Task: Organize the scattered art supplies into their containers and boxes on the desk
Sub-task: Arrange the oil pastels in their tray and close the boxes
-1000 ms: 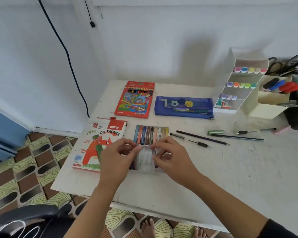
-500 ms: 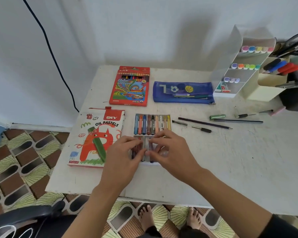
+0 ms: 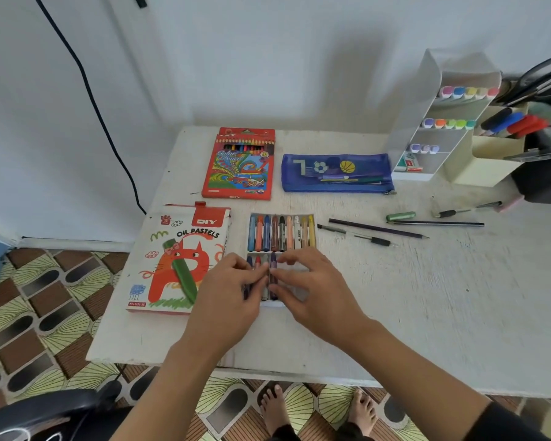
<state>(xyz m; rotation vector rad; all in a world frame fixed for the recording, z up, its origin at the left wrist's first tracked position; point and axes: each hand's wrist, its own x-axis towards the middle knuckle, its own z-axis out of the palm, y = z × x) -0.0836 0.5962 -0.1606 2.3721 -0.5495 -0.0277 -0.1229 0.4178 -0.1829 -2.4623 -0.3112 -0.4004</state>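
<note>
A white pastel tray lies on the desk in front of me. Its upper row is full of oil pastels. The lower row holds a few pastels, partly hidden under my fingers. My left hand and my right hand meet over that lower row. The fingertips of both pinch a dark purple pastel lying in the tray. The oil pastels box lies shut just left of the tray.
A colour pencil box and a blue pencil case lie behind. Loose pencils, pens and a green cap lie to the right. A clear marker organiser and cream pen holder stand at the back right.
Both hands have come down onto the tray's lower row; a second ago they held a blurred whitish thing just above it. The view has shifted slightly.
</note>
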